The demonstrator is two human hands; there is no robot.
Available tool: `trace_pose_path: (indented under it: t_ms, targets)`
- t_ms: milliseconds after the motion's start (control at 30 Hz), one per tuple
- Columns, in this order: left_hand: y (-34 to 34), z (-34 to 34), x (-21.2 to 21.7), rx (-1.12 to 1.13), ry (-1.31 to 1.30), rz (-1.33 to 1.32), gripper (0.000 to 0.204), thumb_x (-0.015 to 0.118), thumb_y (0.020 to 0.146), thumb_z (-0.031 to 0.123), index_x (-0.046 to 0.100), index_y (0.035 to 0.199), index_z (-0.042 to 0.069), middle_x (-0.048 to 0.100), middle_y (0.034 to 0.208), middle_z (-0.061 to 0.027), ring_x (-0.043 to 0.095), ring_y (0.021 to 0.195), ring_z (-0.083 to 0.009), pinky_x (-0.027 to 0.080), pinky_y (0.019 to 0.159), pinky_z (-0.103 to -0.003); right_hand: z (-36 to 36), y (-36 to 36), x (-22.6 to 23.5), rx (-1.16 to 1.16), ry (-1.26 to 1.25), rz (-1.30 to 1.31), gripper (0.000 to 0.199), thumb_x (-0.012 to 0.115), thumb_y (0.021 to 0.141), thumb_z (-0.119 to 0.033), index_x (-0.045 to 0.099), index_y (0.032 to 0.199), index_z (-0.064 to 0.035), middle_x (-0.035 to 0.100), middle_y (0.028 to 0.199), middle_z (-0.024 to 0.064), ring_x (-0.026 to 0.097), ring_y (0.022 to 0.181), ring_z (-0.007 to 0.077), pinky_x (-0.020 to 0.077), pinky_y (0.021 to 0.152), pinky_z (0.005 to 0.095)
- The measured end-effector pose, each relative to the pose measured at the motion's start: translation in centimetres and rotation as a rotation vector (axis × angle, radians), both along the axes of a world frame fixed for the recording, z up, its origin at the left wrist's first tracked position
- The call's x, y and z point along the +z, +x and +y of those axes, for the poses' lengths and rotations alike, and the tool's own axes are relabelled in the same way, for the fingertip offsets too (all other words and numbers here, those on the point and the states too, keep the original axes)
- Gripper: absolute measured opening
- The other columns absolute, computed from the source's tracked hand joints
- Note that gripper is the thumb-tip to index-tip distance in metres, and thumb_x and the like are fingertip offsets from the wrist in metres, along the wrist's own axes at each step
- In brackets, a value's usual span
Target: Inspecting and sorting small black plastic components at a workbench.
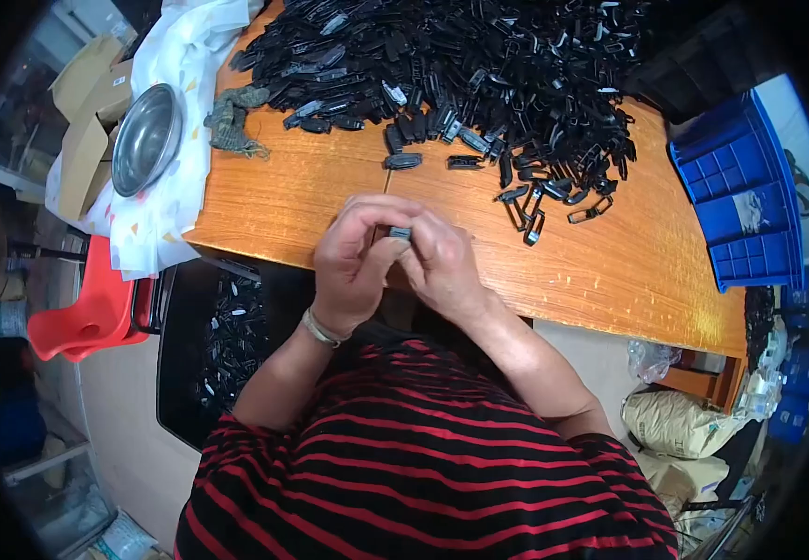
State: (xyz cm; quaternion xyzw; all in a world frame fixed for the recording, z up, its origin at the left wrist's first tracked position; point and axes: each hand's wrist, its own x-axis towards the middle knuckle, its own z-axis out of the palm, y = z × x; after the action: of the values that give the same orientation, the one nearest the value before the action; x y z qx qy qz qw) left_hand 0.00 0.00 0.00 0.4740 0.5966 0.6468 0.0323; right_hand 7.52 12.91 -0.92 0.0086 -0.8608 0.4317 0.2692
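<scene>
Table (pixel 302 191) bears a dark pile (pixel 460 70) on its far side. Left hand (pixel 350 261) and right hand (pixel 447 269) meet near its near edge, fingers of both closed on one small part (pixel 400 232) between them, mostly hidden. Judged light, stiff, perhaps slick; best held by its sides, fingertips only.

We find free wood on the table (pixel 628 252) to the right of the right hand (pixel 448 263) and to the left of the left hand (pixel 350 254), so passing there is possible. Ahead, loose black parts (pixel 402 161) and the big heap (pixel 470 75) block us. A blue crate (pixel 726 175) bounds the right edge.
</scene>
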Motion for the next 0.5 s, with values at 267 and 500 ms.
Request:
trace_pose_path:
  t_ms: [267, 500]
  targets:
    - [0.2, -7.2, 0.7, 0.242, -0.224, -0.609, 0.014, 0.054, 0.089, -0.003, 0.063, 0.1, -0.002, 0.067, 0.095, -0.0071, 0.061, 0.086, -0.0127, 0.048, 0.081, -0.026, -0.1, 0.1, 2.1, 0.317, -0.019, -0.285, 0.027, 0.071, 0.083, -0.021, 0.065, 0.102, -0.0036, 0.068, 0.09, 0.0169, 0.066, 0.085, 0.0351, 0.0523, 0.071, 0.0418]
    - [-4.8, -15.7, 1.7, 0.492, -0.665, -0.133, 0.014, 0.067, 0.085, 0.001, 0.07, 0.098, 0.0, 0.069, 0.096, -0.0076, 0.064, 0.09, -0.0175, 0.049, 0.085, -0.03, 10.6, 3.0, 3.2, -0.255, 0.382, -0.254, 0.011, 0.072, 0.082, -0.008, 0.071, 0.092, -0.0035, 0.068, 0.088, 0.0105, 0.066, 0.083, 0.0264, 0.0527, 0.074, 0.0357]
